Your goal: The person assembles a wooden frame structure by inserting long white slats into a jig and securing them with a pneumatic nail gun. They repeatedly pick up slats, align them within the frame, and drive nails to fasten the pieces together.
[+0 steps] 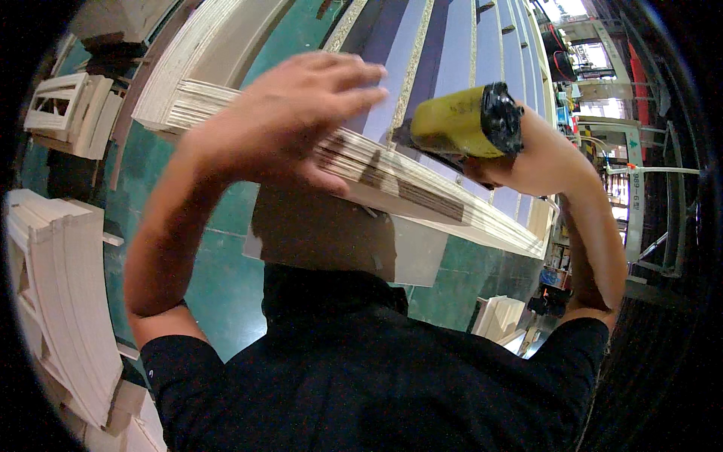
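My right hand [538, 154] is wrapped round a nail gun [452, 124] with a yellow body and a black end cap. Its nose points left, above a long stack of pale wooden strips [429, 184]; whether it touches them I cannot tell. Nearer the left end of that stack is my left hand [294, 113], fingers stretched out and holding nothing. The hand covers part of the wood. Beyond the strips lie bluish-purple panels [444, 53] split by narrow chipboard edges [410, 68].
Pale wooden frames [64, 113] are stacked at far left, with a long moulded piece [68, 294] below them. Several light wood pieces [497, 316] stand low on the right. A pale hose [663, 171] runs at right. The floor [226, 282] is green.
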Tool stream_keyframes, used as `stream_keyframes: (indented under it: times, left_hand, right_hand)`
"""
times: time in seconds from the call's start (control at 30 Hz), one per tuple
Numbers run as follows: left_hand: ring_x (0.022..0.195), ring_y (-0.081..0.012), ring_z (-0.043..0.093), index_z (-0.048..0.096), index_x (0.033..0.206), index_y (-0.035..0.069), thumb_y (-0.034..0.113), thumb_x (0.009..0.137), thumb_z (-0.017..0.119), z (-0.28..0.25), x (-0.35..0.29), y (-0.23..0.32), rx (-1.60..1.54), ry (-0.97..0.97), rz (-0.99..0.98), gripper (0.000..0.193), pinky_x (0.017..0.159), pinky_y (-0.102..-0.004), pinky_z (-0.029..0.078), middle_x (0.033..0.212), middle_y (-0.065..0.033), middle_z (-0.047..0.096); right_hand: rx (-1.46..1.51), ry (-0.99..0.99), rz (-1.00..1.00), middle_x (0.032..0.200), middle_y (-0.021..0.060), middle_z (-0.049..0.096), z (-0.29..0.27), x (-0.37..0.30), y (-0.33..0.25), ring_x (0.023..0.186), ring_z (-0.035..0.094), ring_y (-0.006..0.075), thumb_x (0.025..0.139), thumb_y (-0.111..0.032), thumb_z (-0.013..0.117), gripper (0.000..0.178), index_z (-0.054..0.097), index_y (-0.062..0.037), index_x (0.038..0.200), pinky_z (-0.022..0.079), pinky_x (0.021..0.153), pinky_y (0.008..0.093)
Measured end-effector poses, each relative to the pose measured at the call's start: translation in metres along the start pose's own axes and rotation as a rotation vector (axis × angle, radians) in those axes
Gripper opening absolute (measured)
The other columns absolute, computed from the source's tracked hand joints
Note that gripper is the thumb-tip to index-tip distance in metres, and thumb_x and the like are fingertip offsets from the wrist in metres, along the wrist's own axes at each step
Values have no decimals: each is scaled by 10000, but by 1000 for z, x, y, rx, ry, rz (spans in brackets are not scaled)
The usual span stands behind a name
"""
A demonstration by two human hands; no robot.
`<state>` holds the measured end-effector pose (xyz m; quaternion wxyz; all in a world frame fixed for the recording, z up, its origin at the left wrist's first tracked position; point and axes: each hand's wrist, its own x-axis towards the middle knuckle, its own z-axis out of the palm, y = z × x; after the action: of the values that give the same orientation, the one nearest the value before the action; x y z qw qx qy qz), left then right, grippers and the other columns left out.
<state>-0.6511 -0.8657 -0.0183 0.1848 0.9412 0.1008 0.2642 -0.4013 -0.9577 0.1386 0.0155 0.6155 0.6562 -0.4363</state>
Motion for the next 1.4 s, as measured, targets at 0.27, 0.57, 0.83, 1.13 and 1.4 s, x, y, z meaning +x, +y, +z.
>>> stream_keyframes:
  times: [0.27,0.57,0.83,1.13,1.4]
  left_hand:
    - [1391,-382,422,488,1433,107,265,512,915,-22,-24,-30,10,-167,-145,1028,1151,-451,379,1553,-151,399]
    - [1233,-301,580,627,1298,89,299,567,929,-29,-21,-24,-77,-183,-206,818,1008,-403,498,1456,-37,536]
    - [1181,-312,615,634,1297,123,278,554,929,-30,-20,-22,-100,-166,-210,815,988,-402,511,1426,-46,563]
    - [1172,-329,626,648,1238,113,164,676,856,-26,-27,-28,201,62,-61,601,974,-419,519,1393,-92,584]
    - [1140,-304,663,631,1174,17,72,903,644,-113,-45,5,-76,417,87,276,999,-421,503,1205,-200,675]
  right_hand:
    - [-151,60,-342,979,65,713,15,47,-25,765,624,124,837,-26,729,398,621,-36,1220,508,652,290]
    - [-14,-23,-169,1036,81,720,22,67,-45,960,611,142,854,-2,640,363,652,-62,1212,511,868,328]
    - [10,-28,-258,1123,88,712,24,69,-45,1032,621,146,847,-24,704,391,645,-52,1233,495,951,332]
    - [0,-11,-268,1160,104,702,27,68,-39,1053,623,170,834,-6,701,412,641,-38,1240,488,975,339]
    - [-49,-35,-52,1032,147,731,24,62,-27,954,644,198,794,90,537,434,649,-44,1192,511,866,353]
